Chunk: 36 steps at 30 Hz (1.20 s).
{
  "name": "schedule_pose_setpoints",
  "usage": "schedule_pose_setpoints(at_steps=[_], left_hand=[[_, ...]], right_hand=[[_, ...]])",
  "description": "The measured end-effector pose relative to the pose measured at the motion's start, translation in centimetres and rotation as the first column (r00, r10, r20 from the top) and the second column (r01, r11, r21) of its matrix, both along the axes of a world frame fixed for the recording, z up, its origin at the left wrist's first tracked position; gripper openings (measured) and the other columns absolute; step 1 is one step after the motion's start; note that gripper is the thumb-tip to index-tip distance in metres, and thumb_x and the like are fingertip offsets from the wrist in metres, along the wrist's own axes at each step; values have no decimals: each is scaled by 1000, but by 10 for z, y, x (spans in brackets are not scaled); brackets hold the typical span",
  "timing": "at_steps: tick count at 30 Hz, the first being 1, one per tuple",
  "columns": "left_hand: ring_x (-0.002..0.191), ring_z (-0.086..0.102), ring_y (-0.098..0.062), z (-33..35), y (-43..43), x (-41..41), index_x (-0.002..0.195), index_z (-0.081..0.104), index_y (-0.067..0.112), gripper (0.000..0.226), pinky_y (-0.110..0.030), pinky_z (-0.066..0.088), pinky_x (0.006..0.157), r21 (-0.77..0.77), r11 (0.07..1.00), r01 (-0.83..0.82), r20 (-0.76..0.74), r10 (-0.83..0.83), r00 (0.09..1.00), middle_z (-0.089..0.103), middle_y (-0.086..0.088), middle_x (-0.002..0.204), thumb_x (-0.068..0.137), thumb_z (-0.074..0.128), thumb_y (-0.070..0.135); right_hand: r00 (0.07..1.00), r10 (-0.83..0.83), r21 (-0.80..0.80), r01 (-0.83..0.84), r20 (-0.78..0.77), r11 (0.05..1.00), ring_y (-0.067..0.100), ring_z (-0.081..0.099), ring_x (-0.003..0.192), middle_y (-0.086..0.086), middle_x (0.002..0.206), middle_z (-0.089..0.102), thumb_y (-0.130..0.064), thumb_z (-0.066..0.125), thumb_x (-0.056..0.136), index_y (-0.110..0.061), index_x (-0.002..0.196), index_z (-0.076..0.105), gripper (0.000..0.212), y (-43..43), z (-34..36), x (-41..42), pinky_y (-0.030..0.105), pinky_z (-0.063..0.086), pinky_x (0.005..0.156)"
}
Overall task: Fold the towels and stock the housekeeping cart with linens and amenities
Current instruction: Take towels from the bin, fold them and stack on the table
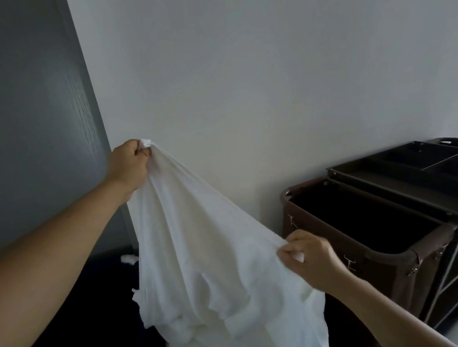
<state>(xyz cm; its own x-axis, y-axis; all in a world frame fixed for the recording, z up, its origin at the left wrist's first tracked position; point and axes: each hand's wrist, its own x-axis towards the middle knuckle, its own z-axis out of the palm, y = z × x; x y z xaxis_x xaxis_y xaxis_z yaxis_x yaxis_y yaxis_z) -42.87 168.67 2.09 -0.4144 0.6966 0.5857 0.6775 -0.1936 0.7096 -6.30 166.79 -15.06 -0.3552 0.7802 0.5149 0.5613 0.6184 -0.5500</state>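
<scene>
Pale wall (267,57), white towel (201,246), brown cart (391,272)

Cart (394,213) blocks right; wall (268,71) stands ahead.

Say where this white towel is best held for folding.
Probably by two neighbouring corners, from the outer sides. The left hand grips one bunched end high; the right hand has a lower grip on an edge, so the towel hangs creased.
</scene>
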Motion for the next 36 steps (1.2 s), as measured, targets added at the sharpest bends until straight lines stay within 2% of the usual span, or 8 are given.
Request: schedule_pose_setpoints(at_steps=[3,6,12,15,19,28,33,36], left_hand=[[108,60,-30,6,-1,11,104,66,5,21,-22,42,81,12,999,43,-2,-43,999,67,-13,113,100,51,19],[93,58,-27,19,-3,21,88,62,10,19,-13,36,65,43,997,58,-45,-56,997,63,-5,89,100,51,19],[79,49,-28,31,-2,39,84,52,-4,25,-23,35,64,62,995,77,-101,-71,992,56,-22,87,99,50,15],[75,47,-31,33,-1,48,74,43,14,26,-8,29,49,73,995,65,-142,-54,988,60,-19,82,99,49,12],[72,42,-18,36,3,44,64,37,18,37,-22,29,51,46,999,14,-172,-6,985,42,7,65,99,47,13],[73,45,-19,24,6,24,66,42,14,33,-22,30,52,16,999,-52,-151,54,987,46,5,67,99,49,14],[71,43,-18,29,9,30,76,50,5,24,-20,30,51,52,998,-36,-194,45,980,48,1,71,99,48,14],[59,37,-13,30,12,31,68,42,10,31,-10,25,43,46,998,-36,-199,44,979,42,5,64,99,48,13]], right_hand=[[988,20,1,-20,152,1000,2,57,84,-17,95,57,-34,65,92,-21,98,77,18,-9,-23,-15,13,46,77],[969,-65,-36,76,239,996,-2,44,100,-23,111,46,-62,57,89,-26,124,66,51,-11,-42,-29,4,31,81],[953,-34,-49,52,300,997,6,42,121,-17,130,54,-85,29,79,-24,128,64,85,-26,-58,-66,23,41,98],[957,-38,92,12,287,996,10,54,107,-12,111,65,-82,42,80,-21,112,73,76,-37,-62,-81,24,49,84],[984,-83,296,34,156,955,15,64,76,-8,79,66,-46,81,72,-16,71,74,31,-44,-62,-80,24,53,51],[995,-62,158,75,-81,985,5,56,78,-13,80,64,-26,80,82,-20,80,79,7,-31,-69,-58,22,50,64],[1000,-24,123,26,-17,992,8,59,85,-10,87,67,-69,53,83,-17,90,79,58,-40,-71,-67,16,49,69],[1000,-19,205,23,-25,978,12,62,80,-9,83,67,-42,80,78,-16,84,79,27,-44,-75,-74,20,53,64]])
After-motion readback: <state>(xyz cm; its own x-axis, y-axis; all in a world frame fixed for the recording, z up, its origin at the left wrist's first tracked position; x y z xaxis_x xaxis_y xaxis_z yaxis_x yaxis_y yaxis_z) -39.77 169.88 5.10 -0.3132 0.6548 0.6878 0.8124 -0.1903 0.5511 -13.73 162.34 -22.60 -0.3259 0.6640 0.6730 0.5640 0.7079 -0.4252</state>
